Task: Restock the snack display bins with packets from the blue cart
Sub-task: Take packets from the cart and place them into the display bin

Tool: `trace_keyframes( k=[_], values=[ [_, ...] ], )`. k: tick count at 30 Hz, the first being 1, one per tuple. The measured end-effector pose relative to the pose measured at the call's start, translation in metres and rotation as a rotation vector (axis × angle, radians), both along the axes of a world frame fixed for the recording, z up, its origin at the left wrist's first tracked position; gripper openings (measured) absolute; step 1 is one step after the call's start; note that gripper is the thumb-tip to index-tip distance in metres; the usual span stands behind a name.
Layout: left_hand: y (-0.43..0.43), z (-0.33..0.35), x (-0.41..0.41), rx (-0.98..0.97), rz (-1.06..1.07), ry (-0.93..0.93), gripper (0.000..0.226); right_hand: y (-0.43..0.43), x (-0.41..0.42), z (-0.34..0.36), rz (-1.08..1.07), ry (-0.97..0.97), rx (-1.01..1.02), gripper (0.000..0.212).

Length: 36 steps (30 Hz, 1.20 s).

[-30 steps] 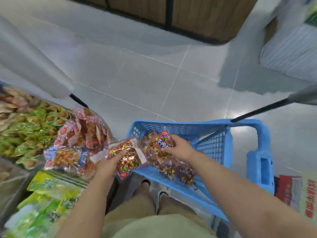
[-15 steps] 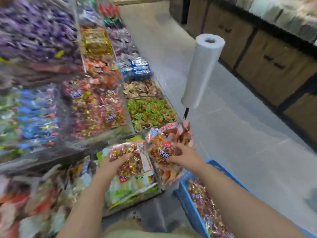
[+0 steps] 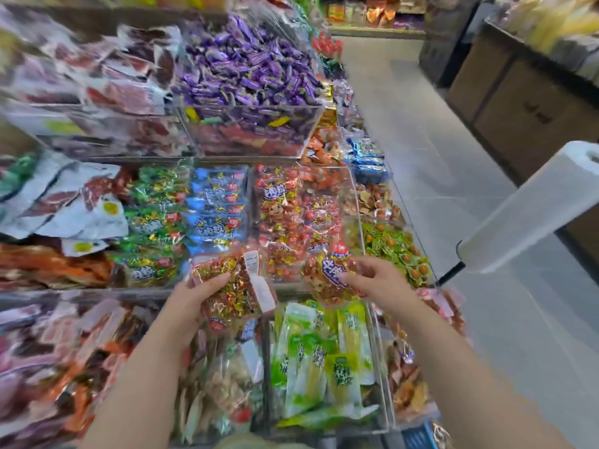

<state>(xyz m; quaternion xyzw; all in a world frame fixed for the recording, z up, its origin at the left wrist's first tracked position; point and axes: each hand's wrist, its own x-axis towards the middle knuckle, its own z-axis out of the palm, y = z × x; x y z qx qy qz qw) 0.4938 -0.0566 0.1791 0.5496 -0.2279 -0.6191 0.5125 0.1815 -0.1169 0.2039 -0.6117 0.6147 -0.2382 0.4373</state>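
Observation:
My left hand [image 3: 194, 296] grips a clear packet of red and gold wrapped snacks [image 3: 231, 288] with a white label. My right hand [image 3: 377, 281] holds a second packet [image 3: 330, 277] of the same kind, its blue and red logo facing me. Both packets hang in front of a clear bin of red snack packets [image 3: 298, 215] on the middle tier of the display. Only a blue corner of the cart [image 3: 418, 437] shows at the bottom edge.
Tiered clear bins hold purple candies [image 3: 246, 76], blue packets [image 3: 215, 209], green packets [image 3: 152, 215] and lime-green packs [image 3: 321, 354] below my hands. A white plastic-bag roll [image 3: 531, 209] juts in from the right. A tiled aisle [image 3: 431, 157] runs past wooden cabinets [image 3: 525, 102].
My view swung from the blue cart up to the display. Both hands lifted their packets out of the cart and carried them up to the red snack bin.

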Motion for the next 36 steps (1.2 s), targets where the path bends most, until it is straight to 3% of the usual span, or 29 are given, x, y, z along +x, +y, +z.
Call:
trace_keyframes(
  k=[4,8,13,17,23,28,31,33,36],
  values=[
    [-0.026,0.008,-0.004,-0.012,-0.058,-0.041,0.047,-0.043,0.007,0.019,-0.068,-0.017,-0.125,0.02],
    [-0.046,0.017,-0.011,-0.019,-0.115,-0.106,0.049,-0.085,0.01,0.02,-0.004,0.188,-0.217,0.035],
    [-0.07,0.026,-0.012,-0.049,-0.073,-0.166,0.061,-0.126,0.03,0.001,0.414,0.699,-0.098,0.039],
    [-0.083,0.024,-0.01,-0.029,-0.059,-0.189,0.069,-0.143,0.052,-0.024,0.604,0.889,0.037,0.038],
    [-0.093,0.014,-0.007,0.008,-0.043,-0.175,0.067,-0.147,0.059,-0.055,0.637,0.986,0.035,0.035],
    [-0.096,0.004,-0.003,0.015,-0.003,-0.112,0.052,-0.125,0.053,-0.074,0.421,0.968,-0.242,0.045],
    [-0.097,0.0,0.0,0.027,-0.001,-0.108,0.052,-0.112,0.055,-0.079,0.474,0.945,-0.377,0.037],
    [-0.099,-0.001,0.0,0.044,-0.013,-0.125,0.061,-0.107,0.058,-0.083,0.569,0.916,-0.358,0.036],
    [-0.099,-0.001,-0.002,0.059,-0.044,-0.154,0.072,-0.11,0.061,-0.087,0.52,0.926,-0.248,0.042]
  ],
)
